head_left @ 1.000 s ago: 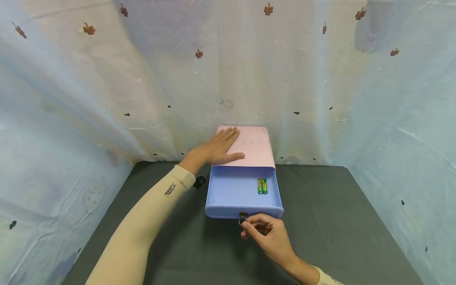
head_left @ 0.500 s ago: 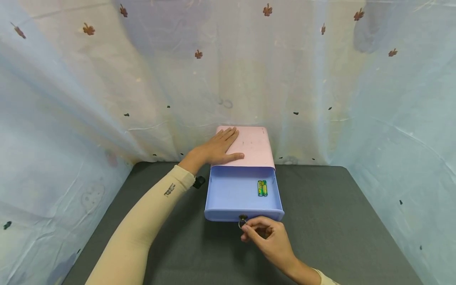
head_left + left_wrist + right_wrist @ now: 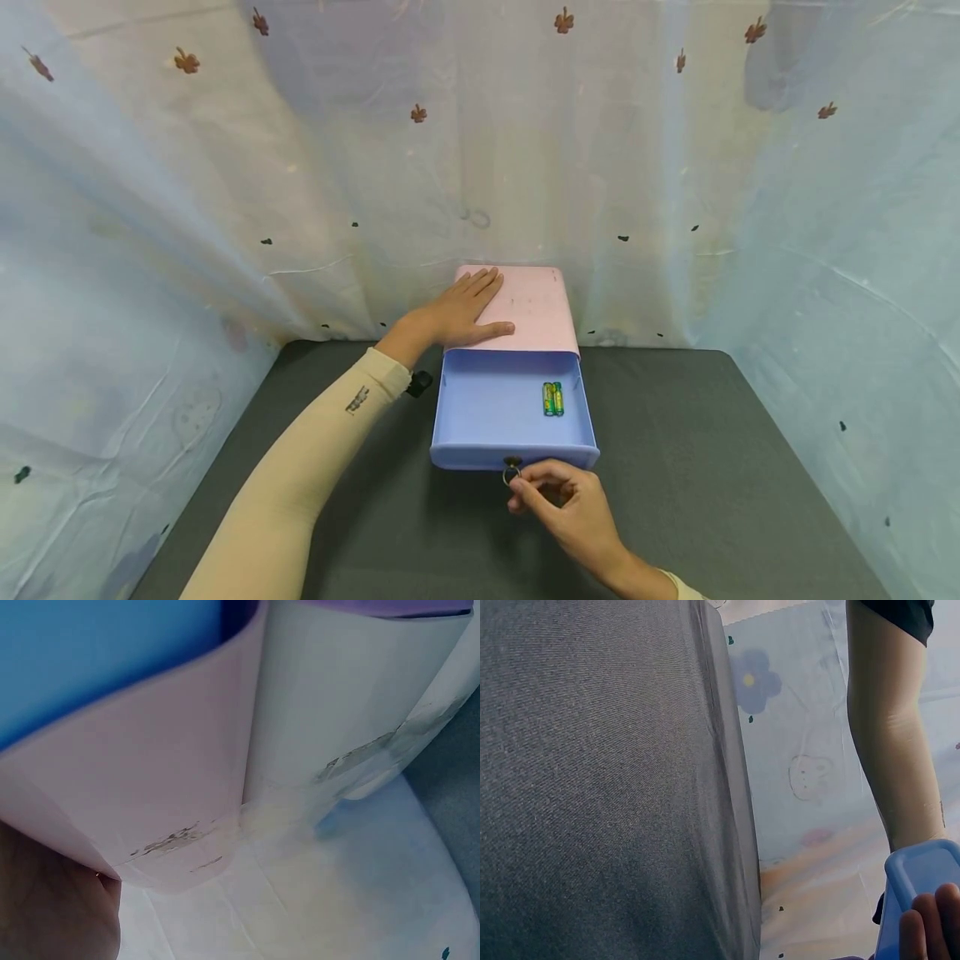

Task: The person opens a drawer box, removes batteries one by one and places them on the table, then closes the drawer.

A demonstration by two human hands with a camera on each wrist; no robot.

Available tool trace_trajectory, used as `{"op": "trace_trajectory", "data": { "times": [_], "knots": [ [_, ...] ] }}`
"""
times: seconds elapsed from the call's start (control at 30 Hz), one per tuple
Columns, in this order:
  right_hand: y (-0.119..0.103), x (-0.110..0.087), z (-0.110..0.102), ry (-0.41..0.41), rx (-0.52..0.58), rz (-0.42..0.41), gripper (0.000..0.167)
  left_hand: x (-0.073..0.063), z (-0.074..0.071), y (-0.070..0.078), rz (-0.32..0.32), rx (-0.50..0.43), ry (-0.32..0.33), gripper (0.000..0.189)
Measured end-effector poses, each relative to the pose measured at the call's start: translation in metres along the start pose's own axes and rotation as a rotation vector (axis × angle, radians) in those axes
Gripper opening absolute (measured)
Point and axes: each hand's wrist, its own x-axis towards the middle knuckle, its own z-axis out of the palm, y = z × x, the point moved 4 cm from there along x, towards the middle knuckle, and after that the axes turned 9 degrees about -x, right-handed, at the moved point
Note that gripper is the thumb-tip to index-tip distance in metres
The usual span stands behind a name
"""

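My left hand (image 3: 456, 318) lies with straight fingers on the pink top (image 3: 536, 312) of a small drawer unit, its thumb pointing right. From the unit's front a light blue drawer (image 3: 487, 400) stands pulled out. Two green batteries (image 3: 552, 399) lie side by side in its right half. My right hand (image 3: 576, 510) pinches the small metal ring (image 3: 511, 476) that hangs from a dark fitting (image 3: 513, 461) on the drawer front. Its fingertips also show in the right wrist view beside the blue drawer front (image 3: 922, 862).
The unit stands on a dark grey cloth-covered table (image 3: 675, 467), near its back edge. A pale patterned curtain (image 3: 480, 167) hangs behind and at both sides. In the left wrist view, a whitish tier (image 3: 352, 690) adjoins the pink one.
The drawer has slid a little further out toward me, with the batteries in it. My right hand has drawn back with the ring; my left hand stays on the top.
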Motion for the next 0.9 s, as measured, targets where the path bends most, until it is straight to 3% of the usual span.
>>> {"op": "trace_trajectory", "data": {
  "times": [0.9],
  "knots": [
    [0.01, -0.008, 0.004, 0.01, -0.001, 0.01, 0.013, 0.001, 0.002, -0.001, 0.0, -0.001, 0.01, 0.103]
  ]
}}
